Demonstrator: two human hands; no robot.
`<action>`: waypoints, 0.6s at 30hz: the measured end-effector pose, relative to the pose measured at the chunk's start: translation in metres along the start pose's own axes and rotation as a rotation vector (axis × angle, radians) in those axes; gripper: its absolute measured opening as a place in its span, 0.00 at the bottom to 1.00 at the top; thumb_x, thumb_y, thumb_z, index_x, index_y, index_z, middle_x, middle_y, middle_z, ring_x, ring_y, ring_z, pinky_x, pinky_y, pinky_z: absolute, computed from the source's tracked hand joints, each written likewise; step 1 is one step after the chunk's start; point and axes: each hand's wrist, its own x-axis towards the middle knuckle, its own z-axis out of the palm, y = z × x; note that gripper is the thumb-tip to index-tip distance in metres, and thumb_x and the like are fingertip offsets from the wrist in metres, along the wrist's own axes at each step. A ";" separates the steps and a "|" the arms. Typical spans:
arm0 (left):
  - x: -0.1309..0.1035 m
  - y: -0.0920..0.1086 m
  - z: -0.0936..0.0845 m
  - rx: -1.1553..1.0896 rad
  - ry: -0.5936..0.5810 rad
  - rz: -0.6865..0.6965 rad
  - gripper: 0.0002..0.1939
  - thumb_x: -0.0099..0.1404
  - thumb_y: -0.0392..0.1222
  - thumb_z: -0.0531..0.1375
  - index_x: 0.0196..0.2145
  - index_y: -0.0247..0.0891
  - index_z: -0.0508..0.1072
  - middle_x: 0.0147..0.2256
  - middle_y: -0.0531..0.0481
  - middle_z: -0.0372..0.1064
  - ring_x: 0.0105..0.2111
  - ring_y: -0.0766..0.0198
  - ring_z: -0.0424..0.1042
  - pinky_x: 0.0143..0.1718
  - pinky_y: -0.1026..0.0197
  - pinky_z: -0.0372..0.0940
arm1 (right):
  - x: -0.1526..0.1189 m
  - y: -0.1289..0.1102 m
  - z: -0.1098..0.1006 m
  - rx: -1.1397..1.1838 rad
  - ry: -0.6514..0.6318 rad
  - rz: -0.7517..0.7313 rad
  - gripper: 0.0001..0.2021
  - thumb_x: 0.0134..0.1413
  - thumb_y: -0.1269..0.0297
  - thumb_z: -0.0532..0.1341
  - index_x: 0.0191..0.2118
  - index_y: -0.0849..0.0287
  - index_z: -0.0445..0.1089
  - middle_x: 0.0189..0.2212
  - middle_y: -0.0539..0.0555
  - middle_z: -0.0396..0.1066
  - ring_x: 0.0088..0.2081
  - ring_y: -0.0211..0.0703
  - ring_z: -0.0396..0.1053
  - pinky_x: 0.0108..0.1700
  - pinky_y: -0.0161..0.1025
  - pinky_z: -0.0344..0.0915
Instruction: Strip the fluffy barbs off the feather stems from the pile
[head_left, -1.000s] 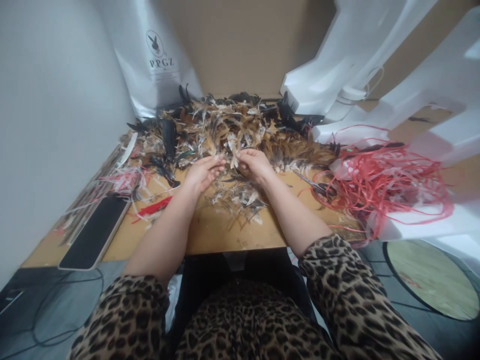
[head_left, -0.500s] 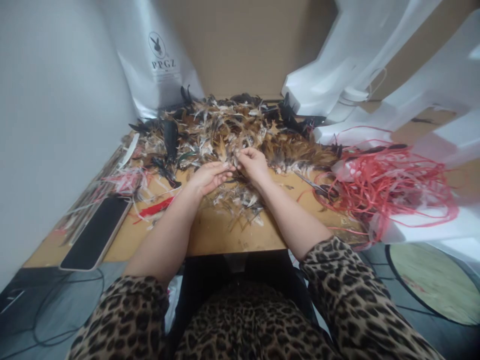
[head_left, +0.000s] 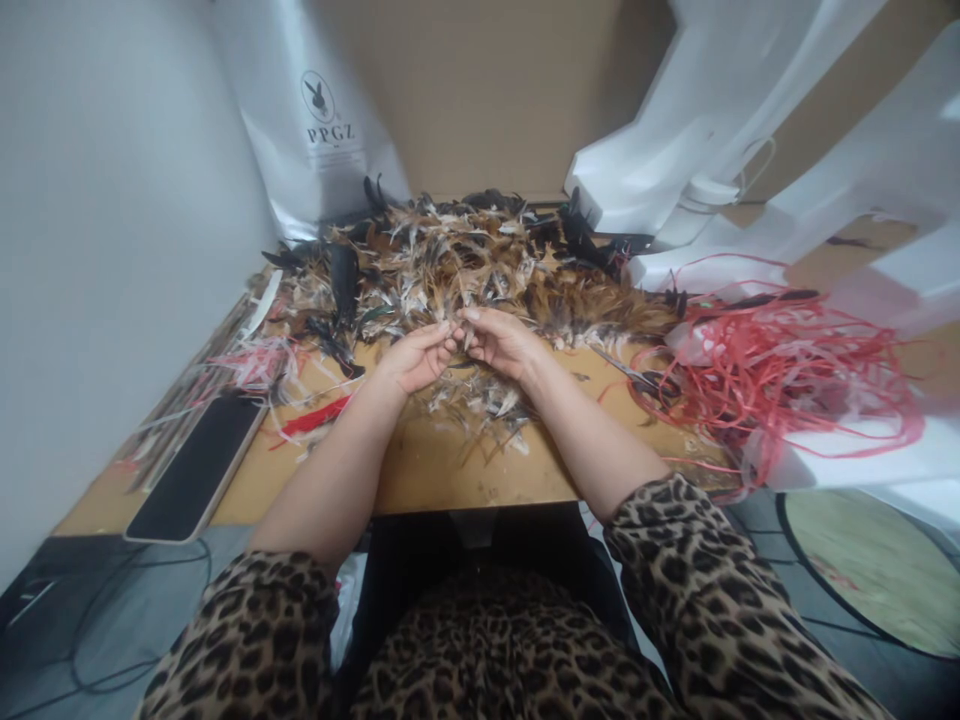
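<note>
At the near left of the counter [head_left: 450, 485] lies a phone [head_left: 191, 470], its screen dark. Loose feathers [head_left: 491, 398] litter the middle. Just beyond, the right hand [head_left: 504, 345] seems to pinch a small feather [head_left: 468, 341] between its fingers; the left hand [head_left: 421, 358] has its fingers drawn together close beside it, though I cannot tell whether they grip anything. The step in hand looks like fine work on that feather, and the next move calls for a light, steady pinch. Behind spreads a feather pile [head_left: 450, 250]. Farther back, a silver bag [head_left: 341, 185] carries a rabbit emblem [head_left: 317, 96] above "PPGZ"; the smaller print is unreadable.
</note>
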 end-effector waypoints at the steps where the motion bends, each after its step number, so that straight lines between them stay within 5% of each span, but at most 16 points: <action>1: 0.000 0.000 0.000 -0.003 0.005 -0.003 0.05 0.58 0.29 0.56 0.31 0.29 0.72 0.26 0.49 0.70 0.22 0.78 0.67 0.23 0.78 0.62 | 0.001 0.001 0.000 -0.012 0.012 -0.008 0.13 0.38 0.62 0.66 0.32 0.62 0.68 0.23 0.48 0.71 0.20 0.26 0.60 0.20 0.24 0.57; 8: 0.001 0.000 0.001 0.058 -0.015 0.007 0.05 0.57 0.29 0.57 0.31 0.29 0.72 0.26 0.49 0.71 0.22 0.77 0.68 0.22 0.77 0.62 | 0.004 0.004 0.000 -0.073 0.100 -0.056 0.14 0.33 0.63 0.68 0.29 0.64 0.69 0.20 0.49 0.70 0.18 0.25 0.58 0.20 0.25 0.54; 18: 0.005 -0.006 0.000 0.352 0.125 0.155 0.06 0.54 0.36 0.62 0.28 0.27 0.72 0.27 0.45 0.73 0.21 0.73 0.69 0.19 0.74 0.62 | 0.002 0.002 0.003 -0.161 0.244 -0.118 0.15 0.31 0.60 0.68 0.27 0.63 0.68 0.15 0.45 0.64 0.15 0.26 0.55 0.16 0.27 0.49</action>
